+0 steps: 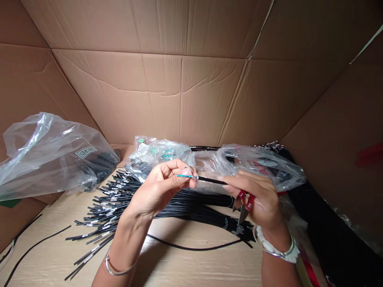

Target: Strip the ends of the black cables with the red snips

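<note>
A pale wood-grained tabletop (227, 267) fills the bottom of the frame, with tall brown cardboard walls (155, 75) rising behind it. Bare surface lies at lower centre, between the forearms. Near the middle, the left hand (161, 183), palm turned inward, pinches the thin black cable (212, 180) by its blue-tipped end; the right hand (257, 191) grips its black length, fingers curled (red-handled metal snips (245, 203) hang beneath them). Bundled black cables (185, 207) lie below.
</note>
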Demonstrator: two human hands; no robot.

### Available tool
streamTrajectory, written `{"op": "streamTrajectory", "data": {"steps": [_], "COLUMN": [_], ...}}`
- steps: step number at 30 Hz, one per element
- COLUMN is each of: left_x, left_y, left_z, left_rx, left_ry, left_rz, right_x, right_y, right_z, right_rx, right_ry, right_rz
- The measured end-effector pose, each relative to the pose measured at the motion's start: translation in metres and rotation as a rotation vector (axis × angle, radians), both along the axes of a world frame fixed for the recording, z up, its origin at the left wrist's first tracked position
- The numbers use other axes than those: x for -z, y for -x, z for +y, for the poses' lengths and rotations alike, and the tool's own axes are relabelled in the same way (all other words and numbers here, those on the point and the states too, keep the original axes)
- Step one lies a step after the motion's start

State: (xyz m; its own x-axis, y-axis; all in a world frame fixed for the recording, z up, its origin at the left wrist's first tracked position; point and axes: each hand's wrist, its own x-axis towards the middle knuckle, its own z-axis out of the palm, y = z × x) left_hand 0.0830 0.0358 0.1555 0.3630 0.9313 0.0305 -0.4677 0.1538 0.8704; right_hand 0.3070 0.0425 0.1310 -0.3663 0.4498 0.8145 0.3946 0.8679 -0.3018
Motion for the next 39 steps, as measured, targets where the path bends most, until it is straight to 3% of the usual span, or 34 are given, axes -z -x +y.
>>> {"op": "streamTrajectory", "data": {"steps": [5,11,17,21,30,39], "left_x": [0.001,0.002,0.000,-0.004,-0.009,-0.007], "left_y": [-0.008,-0.016,-0.014,-0.005,0.003,0.001], "left_z": [0.000,-0.007,-0.011,-0.011,-0.024,-0.025], "left_rx": [-0.008,-0.237,-0.041,0.047,-0.197,-0.211], "left_ry": [-0.073,-0.261,-0.234,-0.282,-0.735,-1.030], "left_rz": [-0.010,0.155,0.185,0.318,0.711,0.733], "right_x": [0.003,0.002,0.000,0.001,0.001,0.006], "right_y": [0.000,0.010,0.015,0.012,0.012,0.010], "right_z": [0.002,-0.009,-0.012,-0.008,-0.006,-0.003], "right_rx": [-0.034,0.031,-0.092,-0.168,-0.170,-0.266], "right_ry": [0.000,0.189,0.171,0.196,0.168,0.161], "right_rz": [-0.025,-0.022,-0.012,-0.025,-0.018,-0.022]}}
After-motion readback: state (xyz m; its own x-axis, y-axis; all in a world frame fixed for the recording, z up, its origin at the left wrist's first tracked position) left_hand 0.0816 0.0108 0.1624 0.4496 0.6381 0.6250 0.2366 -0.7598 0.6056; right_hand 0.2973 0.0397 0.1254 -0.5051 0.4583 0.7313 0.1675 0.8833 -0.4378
